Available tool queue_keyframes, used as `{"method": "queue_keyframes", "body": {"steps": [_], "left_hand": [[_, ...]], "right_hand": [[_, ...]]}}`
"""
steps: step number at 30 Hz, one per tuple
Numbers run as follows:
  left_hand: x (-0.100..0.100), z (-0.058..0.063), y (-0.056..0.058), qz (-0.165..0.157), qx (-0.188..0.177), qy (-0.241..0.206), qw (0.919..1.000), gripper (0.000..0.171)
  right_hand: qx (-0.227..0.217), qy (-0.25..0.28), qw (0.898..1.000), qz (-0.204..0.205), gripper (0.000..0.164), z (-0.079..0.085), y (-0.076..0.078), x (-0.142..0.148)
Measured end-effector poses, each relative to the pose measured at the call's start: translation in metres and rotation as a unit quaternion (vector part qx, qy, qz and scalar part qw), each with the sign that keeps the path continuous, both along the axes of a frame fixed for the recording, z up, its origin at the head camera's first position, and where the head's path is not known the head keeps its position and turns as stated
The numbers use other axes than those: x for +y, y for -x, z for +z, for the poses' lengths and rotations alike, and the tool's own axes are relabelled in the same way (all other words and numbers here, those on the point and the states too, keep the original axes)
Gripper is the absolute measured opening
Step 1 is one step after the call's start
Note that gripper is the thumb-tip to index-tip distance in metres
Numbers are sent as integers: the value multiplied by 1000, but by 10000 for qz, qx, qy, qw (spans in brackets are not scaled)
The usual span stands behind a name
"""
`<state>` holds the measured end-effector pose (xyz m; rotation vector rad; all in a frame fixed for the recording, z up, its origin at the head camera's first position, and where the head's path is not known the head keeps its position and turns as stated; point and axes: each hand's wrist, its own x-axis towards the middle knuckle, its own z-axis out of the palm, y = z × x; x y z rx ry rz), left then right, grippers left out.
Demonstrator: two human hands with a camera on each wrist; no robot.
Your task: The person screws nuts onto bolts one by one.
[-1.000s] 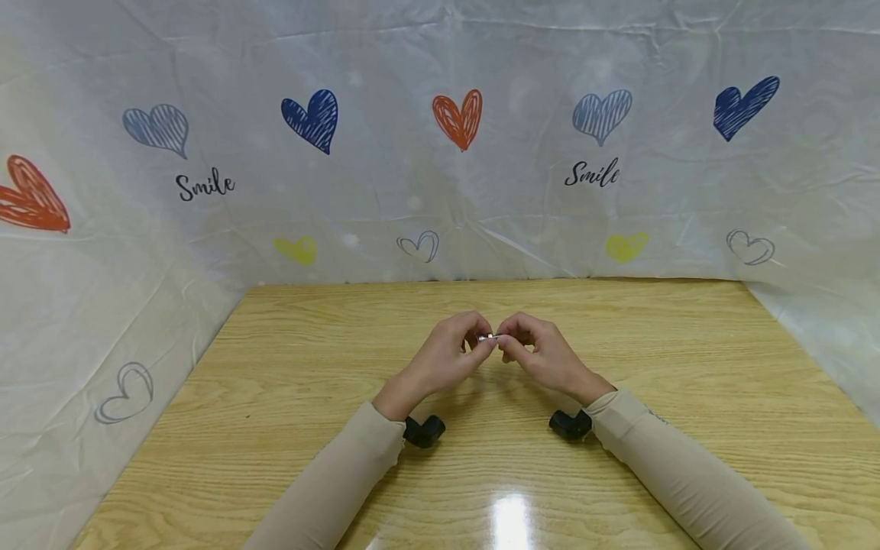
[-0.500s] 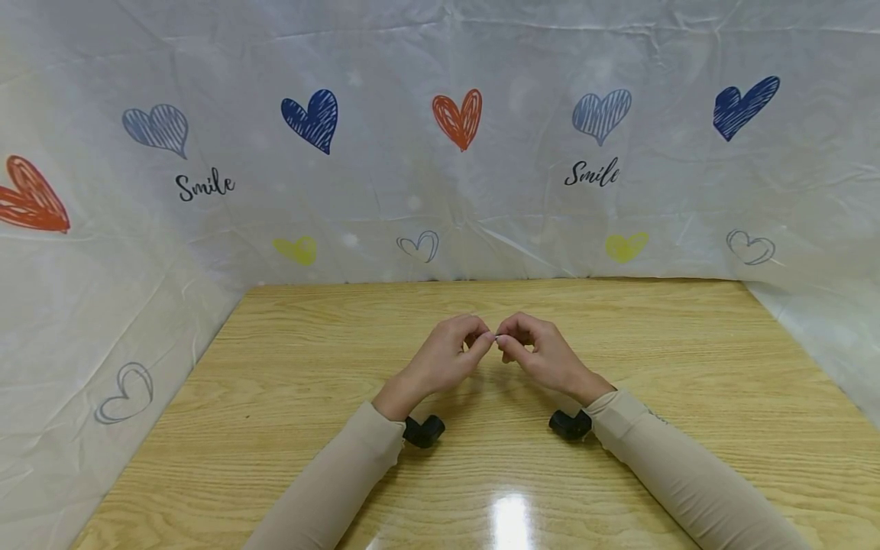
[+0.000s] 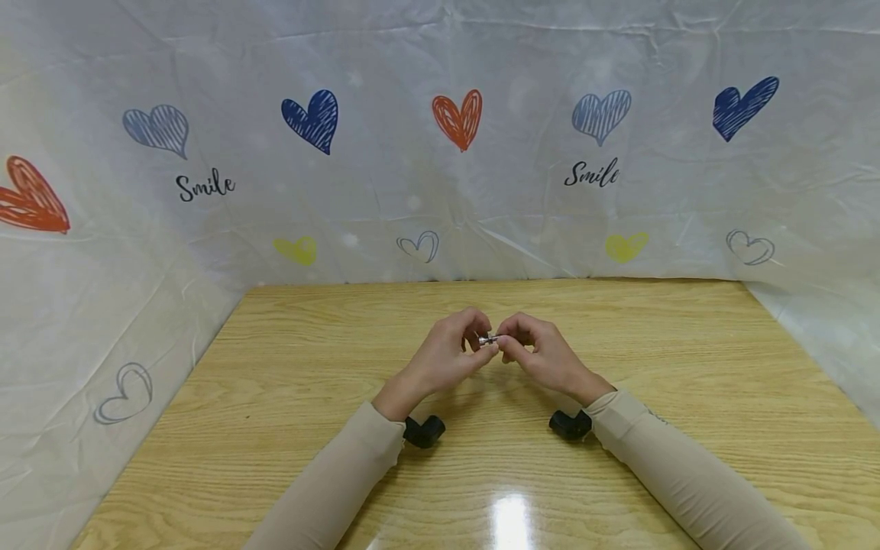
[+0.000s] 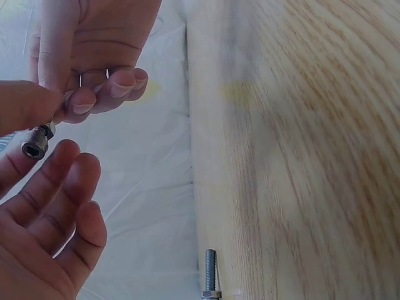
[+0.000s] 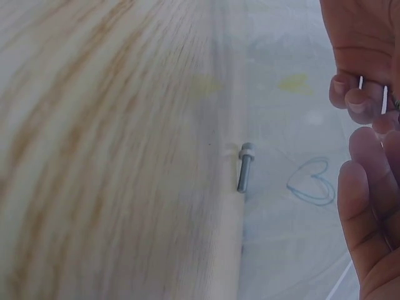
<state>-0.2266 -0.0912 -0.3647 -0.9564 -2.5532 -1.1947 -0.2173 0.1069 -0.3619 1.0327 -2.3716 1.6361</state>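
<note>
In the head view, my left hand point(image 3: 447, 355) and right hand point(image 3: 543, 359) meet above the middle of the table. Between their fingertips is a small metal bolt point(image 3: 486, 340). Its socket head faces the left hand, whose thumb and index finger curl round it with the bolt showing in the gap. The right thumb and index finger pinch the other end, hiding most of it. The left wrist view shows the bolt's head point(image 4: 34, 149) and a nut point(image 4: 47, 129) close up. In the right wrist view the fingers point(image 5: 375, 187) mostly hide the bolt.
Under the hands is a wood-grain table point(image 3: 309, 328). A white cloth printed with hearts point(image 3: 522, 69) stands behind and at the sides. Black pieces point(image 3: 425, 432) sit at both wrists. Another threaded bolt with a nut point(image 4: 211, 275) appears in each wrist view; what bears it is unclear.
Half a second ago the left fingertips closed over the bolt and hid it; now they have parted and its head shows again. The right hand stays in the same place.
</note>
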Motion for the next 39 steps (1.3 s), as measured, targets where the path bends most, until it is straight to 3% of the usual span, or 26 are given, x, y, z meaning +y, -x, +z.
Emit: {"method": "queue_keyframes", "body": {"steps": [31, 39], "left_hand": [[-1, -3, 3, -112, 288, 47, 9995, 3], [-1, -3, 3, -83, 219, 67, 9997, 10]], "right_hand": [[30, 21, 10000, -12, 6, 0, 0, 0], [25, -4, 10000, 8, 6, 0, 0, 0]]}}
